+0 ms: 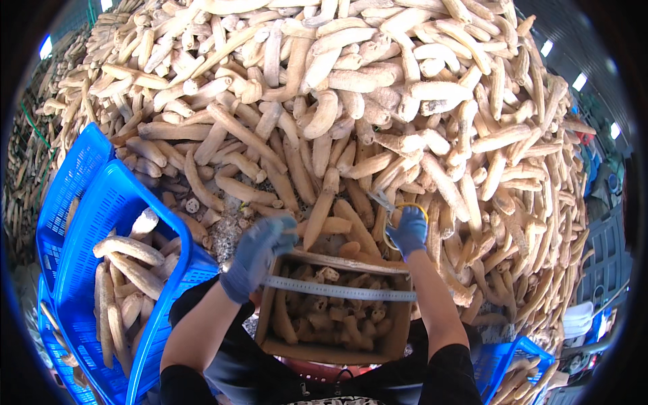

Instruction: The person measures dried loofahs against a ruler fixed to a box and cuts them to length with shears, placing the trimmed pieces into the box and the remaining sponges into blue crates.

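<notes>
My right hand, in a blue glove, grips a pair of scissors with yellow handle loops. Their metal blades point up and left over the pile. My left hand, also gloved in blue, is raised over the left rear corner of the cardboard box; motion smears its fingers, and I cannot make out whether they hold anything. Many short tan root pieces lie inside the box. A white measuring strip with graduation marks spans the box from side to side.
A large heap of long tan roots rises in front and to both sides. At my left stands a blue slatted basket part-filled with roots, beside another blue basket. A blue crate with roots is at lower right.
</notes>
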The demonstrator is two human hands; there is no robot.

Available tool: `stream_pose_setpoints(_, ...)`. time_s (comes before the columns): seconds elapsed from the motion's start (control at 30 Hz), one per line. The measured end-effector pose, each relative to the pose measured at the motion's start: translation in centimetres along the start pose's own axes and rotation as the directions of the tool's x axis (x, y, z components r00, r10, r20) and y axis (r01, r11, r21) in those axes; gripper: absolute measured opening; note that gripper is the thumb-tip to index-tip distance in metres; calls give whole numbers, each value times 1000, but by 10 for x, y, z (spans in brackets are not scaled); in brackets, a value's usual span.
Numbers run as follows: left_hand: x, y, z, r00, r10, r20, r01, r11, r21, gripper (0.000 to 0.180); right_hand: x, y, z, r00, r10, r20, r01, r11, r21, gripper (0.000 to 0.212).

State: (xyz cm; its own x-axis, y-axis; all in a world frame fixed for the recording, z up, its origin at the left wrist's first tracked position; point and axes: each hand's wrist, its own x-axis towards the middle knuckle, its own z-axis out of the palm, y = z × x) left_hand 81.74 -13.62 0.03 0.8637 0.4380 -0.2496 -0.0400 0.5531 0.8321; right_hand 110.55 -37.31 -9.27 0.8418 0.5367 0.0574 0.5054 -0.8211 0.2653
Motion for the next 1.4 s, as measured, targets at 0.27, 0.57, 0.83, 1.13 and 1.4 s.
stream_pose_setpoints(0.27,22,-8,-1,991,-127,-41,134,958,253,39,153,-49,106,996,-19,-86,-28,861,-508,22)
stream_pose_setpoints(0.57,24,-5,0,990,-139,10,128,937,326,40,84,15,30,970,37,-242,39,953,299,48)
stream_pose_setpoints(0.83,19,-23,11,828,491,271,-425,233,875,51,-107,101,-61,969,-72,235,-243,-408,880,42)
stream_pose_setpoints(1.13,-9,-38,51,450,526,722,-356,-636,685,62,-246,50,-62,950,-232,210,-304,-519,799,54)
stream_pose_setpoints(1.4,-6,-62,35,758,320,568,-156,-757,634,55,-290,25,-20,765,-584,270,-643,-704,302,48)
